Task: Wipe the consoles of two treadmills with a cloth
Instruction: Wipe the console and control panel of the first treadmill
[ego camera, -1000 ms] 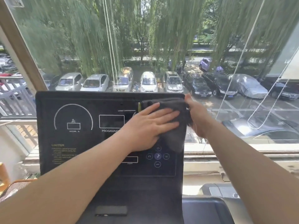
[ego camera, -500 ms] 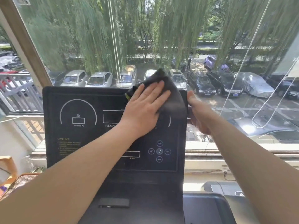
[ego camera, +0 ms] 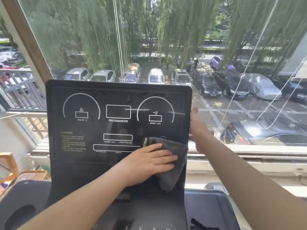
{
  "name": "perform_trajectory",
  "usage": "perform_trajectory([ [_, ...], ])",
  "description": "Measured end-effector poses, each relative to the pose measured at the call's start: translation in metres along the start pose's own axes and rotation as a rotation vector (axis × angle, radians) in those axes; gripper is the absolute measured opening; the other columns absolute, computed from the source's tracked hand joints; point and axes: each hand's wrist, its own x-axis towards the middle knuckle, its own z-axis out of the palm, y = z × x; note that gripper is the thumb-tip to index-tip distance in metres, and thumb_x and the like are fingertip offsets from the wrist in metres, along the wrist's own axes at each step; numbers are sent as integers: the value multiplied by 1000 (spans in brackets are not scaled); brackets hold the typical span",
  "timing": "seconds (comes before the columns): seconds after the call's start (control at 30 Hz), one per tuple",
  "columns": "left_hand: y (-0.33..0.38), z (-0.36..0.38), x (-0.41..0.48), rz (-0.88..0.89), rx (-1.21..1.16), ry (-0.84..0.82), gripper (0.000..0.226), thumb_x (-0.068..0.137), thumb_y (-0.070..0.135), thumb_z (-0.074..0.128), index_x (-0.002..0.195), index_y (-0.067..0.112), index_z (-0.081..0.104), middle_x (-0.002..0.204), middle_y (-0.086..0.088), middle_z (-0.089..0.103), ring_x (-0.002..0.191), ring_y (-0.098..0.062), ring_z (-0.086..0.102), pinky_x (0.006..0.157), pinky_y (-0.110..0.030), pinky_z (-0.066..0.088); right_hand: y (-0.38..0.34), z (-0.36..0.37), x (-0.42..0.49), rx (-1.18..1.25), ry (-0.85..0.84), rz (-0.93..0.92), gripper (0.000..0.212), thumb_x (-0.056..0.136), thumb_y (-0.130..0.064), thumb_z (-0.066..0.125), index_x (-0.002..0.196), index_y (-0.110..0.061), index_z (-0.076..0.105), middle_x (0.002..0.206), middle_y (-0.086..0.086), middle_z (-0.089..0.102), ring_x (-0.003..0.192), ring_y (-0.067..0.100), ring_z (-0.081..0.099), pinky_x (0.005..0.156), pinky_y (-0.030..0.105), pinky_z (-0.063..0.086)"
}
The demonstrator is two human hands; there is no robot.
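A black treadmill console [ego camera: 86,127] with white dials and display boxes stands upright in front of me. My left hand [ego camera: 149,161] lies flat on a dark grey cloth [ego camera: 172,173], pressing it against the console's lower right area; the cloth hangs down below my fingers and covers the buttons there. My right hand [ego camera: 198,130] grips the console's right edge, fingers wrapped behind it and thumb up. Only one treadmill console is in view.
A large window [ego camera: 166,39] is right behind the console, with a white sill [ego camera: 249,156], blind cords [ego camera: 119,39] and parked cars outside. The treadmill's dark tray with a cup recess [ego camera: 20,216] is at lower left. A wicker basket [ego camera: 31,175] sits at the left.
My left hand has swept the cloth down from the console's top right edge to its lower right area. My right hand stays on the right edge. The view has tilted down.
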Motion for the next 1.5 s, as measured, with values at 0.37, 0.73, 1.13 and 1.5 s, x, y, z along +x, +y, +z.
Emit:
perform_trajectory([
  [0.37,7,-8,1,-232,-57,18,73,86,22,59,156,29,39,170,4,24,155,-21,26,127,-50,12,26,6,-8,-192,57,-146,88,97,-77,8,160,-23,38,164,7,41,152,31,35,126,49,25],
  [0.73,-57,-53,54,-882,-199,266,67,101,33,48,163,32,21,174,3,5,160,-22,2,128,-52,-3,28,16,-11,-169,63,-120,90,95,-78,4,163,-25,31,166,8,38,154,32,32,126,47,25],
  [1.13,-69,-37,-11,-771,-82,229,64,93,25,64,154,27,46,168,-2,31,155,-25,28,125,-55,21,28,15,-9,-158,99,-61,140,53,-108,1,157,-25,43,158,8,49,147,34,43,123,54,32],
  [1.5,53,12,-41,-623,-126,121,62,67,27,76,129,31,66,135,-6,60,116,-32,56,86,-46,44,21,19,-30,-134,209,-71,83,102,-71,16,156,-14,41,157,12,48,141,36,47,118,51,38],
])
